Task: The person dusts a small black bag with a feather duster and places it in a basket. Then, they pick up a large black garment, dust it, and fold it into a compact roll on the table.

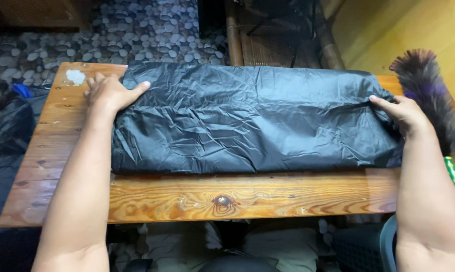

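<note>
A dark grey, shiny, wrinkled sheet of thin fabric (pixel 247 118) lies folded into a wide rectangle across a wooden table (pixel 197 194). My left hand (pixel 109 90) rests flat at the sheet's far left corner, thumb on the fabric and fingers on the wood. At the right end, my right hand (pixel 401 112) pinches the edge of the fabric between thumb and fingers. Both forearms reach in from the near side of the table.
A feather duster (pixel 429 93) with dark and purple feathers and a green patterned handle lies at the table's right end. A white patch (pixel 76 76) marks the far left corner. Pebble-patterned floor, bamboo furniture and a yellow wall lie beyond; dark cloth lies at left.
</note>
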